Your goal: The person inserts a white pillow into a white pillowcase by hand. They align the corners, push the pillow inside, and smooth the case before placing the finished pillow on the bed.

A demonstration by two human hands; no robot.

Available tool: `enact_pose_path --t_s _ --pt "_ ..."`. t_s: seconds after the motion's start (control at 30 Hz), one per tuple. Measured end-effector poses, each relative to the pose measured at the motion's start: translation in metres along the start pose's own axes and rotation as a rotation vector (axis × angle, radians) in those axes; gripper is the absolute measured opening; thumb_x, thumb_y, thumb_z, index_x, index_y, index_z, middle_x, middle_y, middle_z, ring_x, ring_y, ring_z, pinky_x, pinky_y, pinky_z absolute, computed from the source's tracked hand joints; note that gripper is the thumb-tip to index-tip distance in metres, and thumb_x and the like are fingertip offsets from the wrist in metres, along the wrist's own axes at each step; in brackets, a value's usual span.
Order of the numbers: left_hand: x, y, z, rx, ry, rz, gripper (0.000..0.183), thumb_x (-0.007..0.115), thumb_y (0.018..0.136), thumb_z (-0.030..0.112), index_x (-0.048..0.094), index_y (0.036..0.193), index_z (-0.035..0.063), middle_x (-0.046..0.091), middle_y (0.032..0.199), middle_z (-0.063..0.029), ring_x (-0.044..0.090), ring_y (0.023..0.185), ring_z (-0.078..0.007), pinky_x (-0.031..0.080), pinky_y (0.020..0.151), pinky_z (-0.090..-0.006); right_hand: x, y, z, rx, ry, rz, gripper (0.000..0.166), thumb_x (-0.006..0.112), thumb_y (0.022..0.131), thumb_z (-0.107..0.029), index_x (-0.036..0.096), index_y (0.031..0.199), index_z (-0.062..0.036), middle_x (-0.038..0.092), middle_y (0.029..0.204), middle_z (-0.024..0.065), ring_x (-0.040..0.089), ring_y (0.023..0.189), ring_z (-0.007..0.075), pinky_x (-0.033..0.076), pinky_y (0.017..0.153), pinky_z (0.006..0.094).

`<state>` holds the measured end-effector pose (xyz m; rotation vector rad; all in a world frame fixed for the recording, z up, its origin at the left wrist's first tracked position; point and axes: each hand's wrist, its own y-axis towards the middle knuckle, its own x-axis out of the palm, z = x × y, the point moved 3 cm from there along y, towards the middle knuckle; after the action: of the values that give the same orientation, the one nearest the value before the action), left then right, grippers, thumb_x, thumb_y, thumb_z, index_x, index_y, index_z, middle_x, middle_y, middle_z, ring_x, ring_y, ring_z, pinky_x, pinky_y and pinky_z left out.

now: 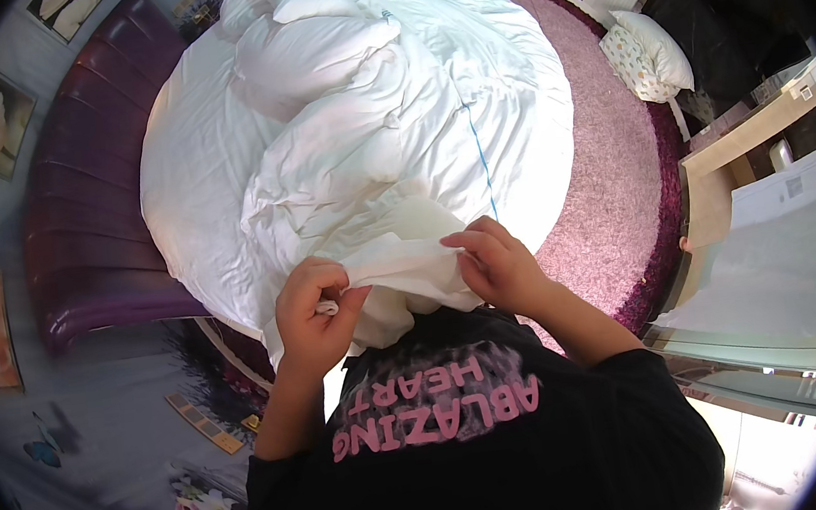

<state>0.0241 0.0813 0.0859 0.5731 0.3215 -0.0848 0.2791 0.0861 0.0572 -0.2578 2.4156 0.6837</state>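
Observation:
My left hand (313, 315) is closed on the edge of a white duvet cover (409, 262), with a small twisted bit of white cloth showing between its fingers. My right hand (488, 261) pinches the same cloth a short way to the right. Between the hands the edge is stretched and hangs down against my black T-shirt. Beyond them the rumpled white bedding lies across a round bed with a white sheet (538, 134). White pillows (318, 57) are heaped at its far side. A thin blue line (479, 152) runs along the bedding towards my right hand.
A curved purple leather headboard (90, 178) borders the bed on the left. Pink carpet (611, 179) with a dark shaggy rim curves round the right side, where two pillows (645, 54) lean. A wooden-edged unit (748, 129) and a pale translucent panel (776, 243) stand at the right.

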Motion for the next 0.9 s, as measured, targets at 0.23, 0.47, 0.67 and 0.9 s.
enact_pose_path --t_s 0.23,0.47,0.67,0.9 --pt "0.016 0.003 0.011 -0.026 -0.078 -0.073 0.02 0.076 0.08 -0.002 0.059 0.089 0.0016 0.066 0.094 -0.0113 0.059 0.068 -0.0142 0.047 0.058 -0.0229 0.001 0.013 -0.026 -0.065 0.343 -0.11 0.033 0.064 0.088 -0.003 0.059 0.12 -0.007 0.064 0.107 0.0109 0.065 0.092 0.0266 0.053 0.08 0.035" --pt "0.028 0.001 0.016 -0.072 -0.009 -0.073 0.019 0.075 0.08 0.0 0.064 0.094 0.0059 0.068 0.089 -0.0088 0.065 0.071 -0.0218 0.051 0.058 -0.0299 0.018 0.023 -0.035 0.193 0.565 -0.225 0.031 0.065 0.091 -0.006 0.059 0.121 -0.003 0.065 0.099 0.0063 0.064 0.086 0.0146 0.051 0.075 0.0271" --pt "0.029 0.002 0.019 0.195 0.121 -0.149 0.02 0.074 0.075 0.0 0.068 0.091 0.0108 0.067 0.088 -0.0066 0.066 0.068 -0.0248 0.051 0.057 -0.0326 0.026 0.021 -0.027 0.632 1.151 -0.42 0.028 0.063 0.095 -0.006 0.059 0.122 -0.0017 0.063 0.1 0.0001 0.06 0.09 0.0066 0.049 0.079 0.0219" --pt "0.027 0.0 0.019 0.216 0.116 -0.163 0.022 0.071 0.073 -0.003 0.067 0.089 0.0109 0.066 0.088 -0.0054 0.065 0.068 -0.0238 0.05 0.056 -0.0319 0.025 0.019 -0.023 0.645 1.23 -0.498 0.025 0.065 0.093 -0.004 0.059 0.118 -0.0021 0.062 0.1 -0.0005 0.058 0.091 0.0051 0.048 0.081 0.0199"
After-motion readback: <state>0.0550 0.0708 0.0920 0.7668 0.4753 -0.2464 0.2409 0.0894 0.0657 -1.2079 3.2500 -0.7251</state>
